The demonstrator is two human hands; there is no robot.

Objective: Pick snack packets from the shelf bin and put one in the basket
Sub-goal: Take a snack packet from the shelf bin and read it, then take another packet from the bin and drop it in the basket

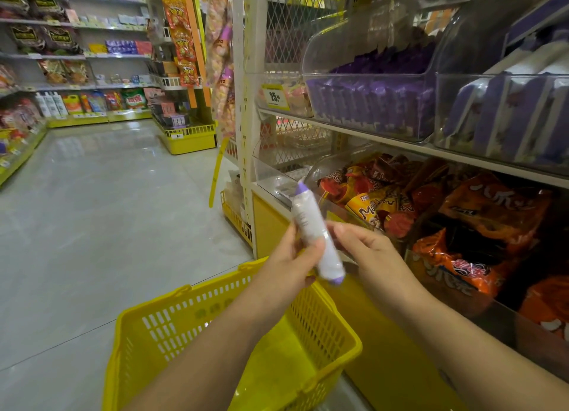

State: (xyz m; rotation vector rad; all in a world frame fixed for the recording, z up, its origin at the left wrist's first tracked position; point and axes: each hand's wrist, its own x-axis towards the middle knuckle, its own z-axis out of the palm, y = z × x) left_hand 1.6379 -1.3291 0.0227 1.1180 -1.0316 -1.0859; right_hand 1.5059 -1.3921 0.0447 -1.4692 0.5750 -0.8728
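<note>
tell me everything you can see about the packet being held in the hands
The packet is a long, slim, tube-like pack. Its body is pale grey-white with purple crimped ends, in what looks like glossy plastic film, and the print is too blurred to read. It is held nearly upright, top leaning left, above the far edge of the yellow basket. The left hand grips it with the thumb across the front. The right hand has fingertips at its right side, grip unclear.
</note>
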